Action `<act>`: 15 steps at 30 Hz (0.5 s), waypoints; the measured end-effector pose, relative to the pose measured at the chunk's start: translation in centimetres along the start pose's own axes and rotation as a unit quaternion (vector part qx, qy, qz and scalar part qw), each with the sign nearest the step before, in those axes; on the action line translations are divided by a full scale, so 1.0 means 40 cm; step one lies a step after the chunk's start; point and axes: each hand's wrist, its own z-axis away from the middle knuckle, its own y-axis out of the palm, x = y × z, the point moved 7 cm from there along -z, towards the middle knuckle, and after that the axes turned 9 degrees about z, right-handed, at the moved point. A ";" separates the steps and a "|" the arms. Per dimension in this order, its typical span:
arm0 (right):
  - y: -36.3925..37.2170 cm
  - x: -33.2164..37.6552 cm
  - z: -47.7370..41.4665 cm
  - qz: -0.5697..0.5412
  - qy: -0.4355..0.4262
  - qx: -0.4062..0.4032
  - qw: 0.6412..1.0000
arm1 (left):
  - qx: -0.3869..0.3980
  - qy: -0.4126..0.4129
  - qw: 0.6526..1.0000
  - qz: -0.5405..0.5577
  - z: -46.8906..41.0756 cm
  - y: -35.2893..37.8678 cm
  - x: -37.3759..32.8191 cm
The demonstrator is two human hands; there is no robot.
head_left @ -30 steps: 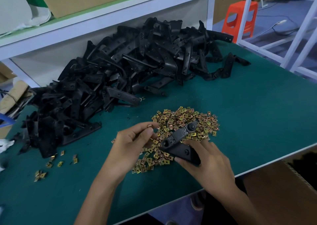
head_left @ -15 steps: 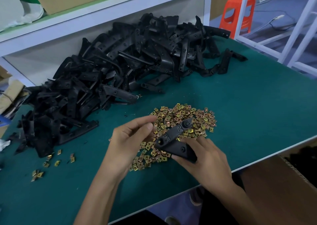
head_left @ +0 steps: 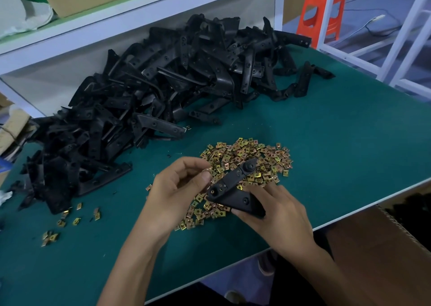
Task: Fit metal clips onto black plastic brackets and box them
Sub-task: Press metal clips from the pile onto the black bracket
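Black plastic bracket [head_left: 235,189]: one, gripped at its wide end by the right hand [head_left: 279,214], held over the clip pile [head_left: 251,161] on the green tabletop [head_left: 326,130]. Held by the left hand [head_left: 177,189], fingers curled: what looks like a single clip [head_left: 206,169], just beside the bracket, apparently not yet seated. Bracket heap [head_left: 163,91]: large, seemingly unfitted. Cardboard box [head_left: 384,247]: contents unseen. Progress judged early.

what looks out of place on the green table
A few stray clips lie scattered at the left, apart from the main clip pile, beside the black bracket heap. Nothing else stands out.
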 end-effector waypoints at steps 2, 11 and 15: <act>0.000 0.000 0.000 0.002 0.000 0.004 1.000 | 0.004 -0.008 1.000 -0.018 0.003 0.000 0.001; 0.005 0.000 0.000 0.023 -0.004 0.013 1.000 | -0.014 -0.035 0.998 -0.059 0.013 0.003 0.007; 0.005 0.001 -0.002 0.029 -0.004 0.010 1.000 | -0.028 -0.037 0.996 -0.071 0.017 -0.001 0.003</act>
